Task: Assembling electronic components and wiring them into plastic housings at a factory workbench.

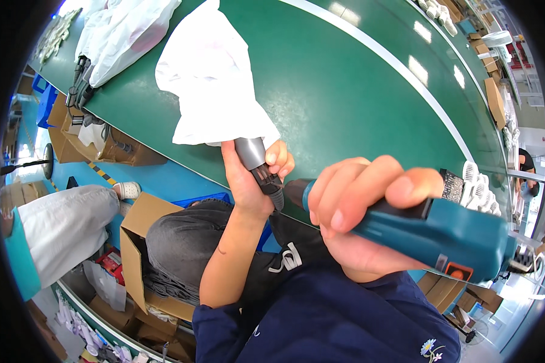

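Observation:
My left hand is closed around a grey cylindrical appliance handle with a dark slotted end and a ribbed cord sleeve. A white plastic bag covers the handle's upper part and lies over the table. In my right hand is a teal electric screwdriver, gripped around its body. The tool's dark nose points at the slotted end of the handle, close to my left fingers. Whether its bit touches a screw there is hidden.
The green table carries another white bag with dark cords at the left. White brush-like parts lie at the right. Below the edge are an open cardboard box and a box of cords. Another person's white-trousered leg is at left.

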Demonstrator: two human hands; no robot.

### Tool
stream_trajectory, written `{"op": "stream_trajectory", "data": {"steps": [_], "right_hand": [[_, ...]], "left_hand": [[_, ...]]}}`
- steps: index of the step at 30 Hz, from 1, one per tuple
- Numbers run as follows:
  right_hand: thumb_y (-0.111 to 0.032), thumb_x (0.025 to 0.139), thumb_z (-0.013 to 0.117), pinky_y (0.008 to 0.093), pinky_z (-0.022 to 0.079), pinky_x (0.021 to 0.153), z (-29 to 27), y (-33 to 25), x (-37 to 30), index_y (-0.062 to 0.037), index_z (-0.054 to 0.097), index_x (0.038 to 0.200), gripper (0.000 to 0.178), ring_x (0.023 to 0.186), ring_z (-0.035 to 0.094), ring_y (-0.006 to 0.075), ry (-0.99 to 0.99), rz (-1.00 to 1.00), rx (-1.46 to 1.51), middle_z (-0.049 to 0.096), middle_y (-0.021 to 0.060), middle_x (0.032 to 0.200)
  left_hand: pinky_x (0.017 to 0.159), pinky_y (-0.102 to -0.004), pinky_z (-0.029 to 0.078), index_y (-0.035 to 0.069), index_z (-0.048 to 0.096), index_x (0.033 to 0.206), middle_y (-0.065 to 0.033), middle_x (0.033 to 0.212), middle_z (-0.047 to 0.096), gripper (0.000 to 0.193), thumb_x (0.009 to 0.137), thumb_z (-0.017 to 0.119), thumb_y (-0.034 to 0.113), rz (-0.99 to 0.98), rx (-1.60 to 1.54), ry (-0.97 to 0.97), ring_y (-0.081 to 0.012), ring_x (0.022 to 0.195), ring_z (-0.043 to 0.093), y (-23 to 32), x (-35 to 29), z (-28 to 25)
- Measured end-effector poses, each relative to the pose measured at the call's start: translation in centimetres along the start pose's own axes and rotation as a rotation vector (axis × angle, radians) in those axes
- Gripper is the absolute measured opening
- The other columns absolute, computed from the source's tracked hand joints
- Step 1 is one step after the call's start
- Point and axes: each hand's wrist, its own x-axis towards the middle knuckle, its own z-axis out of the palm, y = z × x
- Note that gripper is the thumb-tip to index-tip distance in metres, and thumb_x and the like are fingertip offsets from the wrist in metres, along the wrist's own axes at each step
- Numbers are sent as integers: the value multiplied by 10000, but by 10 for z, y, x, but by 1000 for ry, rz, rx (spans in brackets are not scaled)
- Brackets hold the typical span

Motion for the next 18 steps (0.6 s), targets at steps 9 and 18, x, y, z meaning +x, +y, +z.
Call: {"op": "stream_trajectory", "data": {"steps": [9,18], "right_hand": [[-797,790,400,351,431,486,-52,-27,24,-54,377,1331,920,545,547,219,106,-72,39,557,186,1082],[-570,959,328,240,381,464,-169,-73,43,-29,448,1245,623,536,487,118,264,179,-952,538,98,902]], "left_hand": [[494,-267,337,74,485,925,-3,600,415,570,961,259,596,-4,9,-16,-101,504,355,1,0,-4],[531,-269,338,96,482,931,-5,604,433,505,967,319,573,-13,-13,-24,-99,508,364,1,-1,-3]]}}
